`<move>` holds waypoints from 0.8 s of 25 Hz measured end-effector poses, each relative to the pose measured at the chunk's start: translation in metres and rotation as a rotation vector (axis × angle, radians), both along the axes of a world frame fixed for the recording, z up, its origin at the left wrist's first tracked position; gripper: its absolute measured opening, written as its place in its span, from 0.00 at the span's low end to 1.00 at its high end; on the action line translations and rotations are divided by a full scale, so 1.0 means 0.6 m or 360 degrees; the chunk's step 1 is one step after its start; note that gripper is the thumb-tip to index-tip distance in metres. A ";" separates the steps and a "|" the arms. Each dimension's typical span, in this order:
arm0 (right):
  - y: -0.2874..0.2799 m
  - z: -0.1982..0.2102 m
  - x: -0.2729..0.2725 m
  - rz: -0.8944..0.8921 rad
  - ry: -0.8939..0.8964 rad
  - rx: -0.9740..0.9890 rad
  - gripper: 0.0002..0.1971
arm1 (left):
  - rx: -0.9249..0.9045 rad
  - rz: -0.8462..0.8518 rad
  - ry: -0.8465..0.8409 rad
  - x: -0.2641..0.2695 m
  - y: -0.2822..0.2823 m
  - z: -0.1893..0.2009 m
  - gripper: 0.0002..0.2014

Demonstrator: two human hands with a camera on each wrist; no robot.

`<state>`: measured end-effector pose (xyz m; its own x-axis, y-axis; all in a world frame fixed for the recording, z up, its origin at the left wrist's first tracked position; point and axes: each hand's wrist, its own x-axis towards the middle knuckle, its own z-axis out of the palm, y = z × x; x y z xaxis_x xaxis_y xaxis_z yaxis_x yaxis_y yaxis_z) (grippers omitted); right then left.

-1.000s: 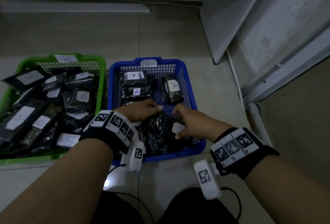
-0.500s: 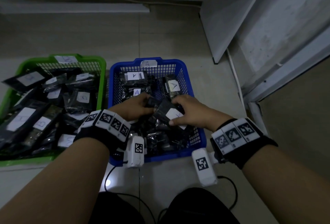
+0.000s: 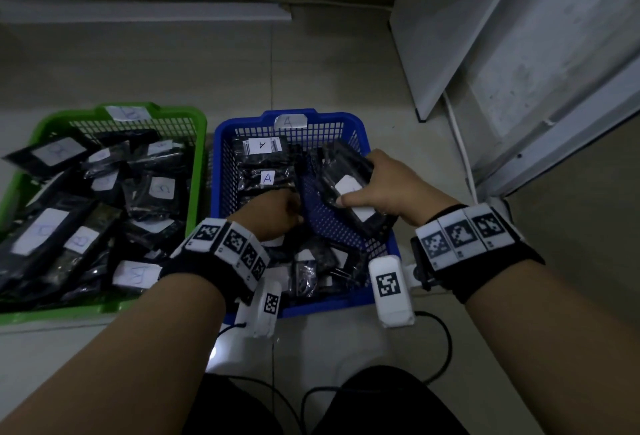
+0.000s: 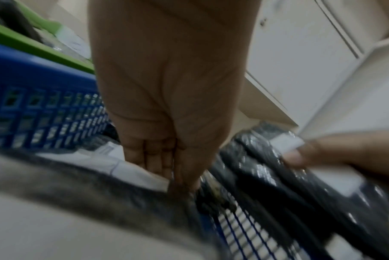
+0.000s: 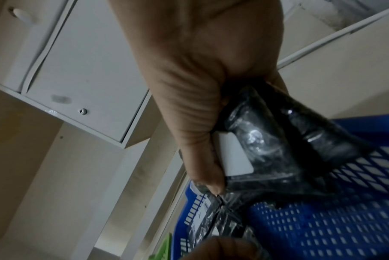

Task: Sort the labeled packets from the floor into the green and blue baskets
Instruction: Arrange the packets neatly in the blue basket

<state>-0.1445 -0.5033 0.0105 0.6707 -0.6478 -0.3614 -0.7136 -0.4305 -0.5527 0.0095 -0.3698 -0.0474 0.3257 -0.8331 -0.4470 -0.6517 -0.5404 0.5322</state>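
Black plastic packets (image 3: 349,188) sit clamped in the right hand (image 3: 391,185), thumb pressed on a white label, the other fingers curled behind the stack. Bundle is lifted above the right half of the blue basket (image 3: 360,129), tilted; its long axis runs from far-left down to near-right, toward the right wrist. Label letter on it not legible.

Left hand (image 3: 273,213) is low inside the same basket, just left of the bundle. Wrist view shows its fingers (image 4: 157,158) straight and together, tips down among the packets on the mesh floor; no grip seen there.

Green basket (image 3: 194,116) lies touching or just beside the blue one, on the left, heaped with packets marked B. Blue basket tag and its visible packets read A.

Judgement: the right hand alone controls the bundle; release point is directly below it, with no crossing toward green needed if the labels are A.
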 end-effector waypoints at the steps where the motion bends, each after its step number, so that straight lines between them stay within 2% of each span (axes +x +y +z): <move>1: -0.004 0.001 -0.002 -0.0056 -0.0044 0.0020 0.38 | 0.0035 -0.0124 -0.0067 -0.005 -0.003 -0.002 0.17; 4: -0.005 -0.005 -0.010 -0.0059 -0.0043 0.0072 0.34 | 0.0188 -0.0460 -0.0106 -0.027 -0.015 -0.007 0.21; 7: 0.001 -0.013 -0.013 0.0004 -0.0008 -0.0041 0.30 | 0.0406 -0.0655 -0.0046 -0.037 -0.028 -0.007 0.24; 10: 0.007 -0.016 -0.010 0.0058 0.0048 -0.0115 0.31 | 0.0590 -0.0896 -0.0293 -0.046 -0.033 0.000 0.31; 12: 0.014 -0.019 -0.005 0.0077 0.0097 -0.0127 0.31 | 0.0693 -0.0962 -0.0386 -0.049 -0.034 0.004 0.31; 14: 0.018 -0.022 -0.001 0.0074 0.0130 -0.0133 0.31 | 0.0662 -0.0926 -0.0289 -0.050 -0.030 0.009 0.30; 17: 0.023 -0.018 0.003 0.0034 0.0138 -0.0142 0.29 | 0.0455 -0.0718 0.0115 -0.040 -0.016 0.019 0.22; 20: 0.037 -0.011 0.003 -0.0066 0.0114 -0.0110 0.23 | 0.0323 -0.0510 0.0284 -0.019 0.002 0.034 0.17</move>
<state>-0.1429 -0.4814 0.0039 0.6171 -0.6993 -0.3608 -0.7679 -0.4353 -0.4698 -0.0017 -0.3684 -0.0269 -0.0333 -0.7691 -0.6383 -0.7111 -0.4305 0.5559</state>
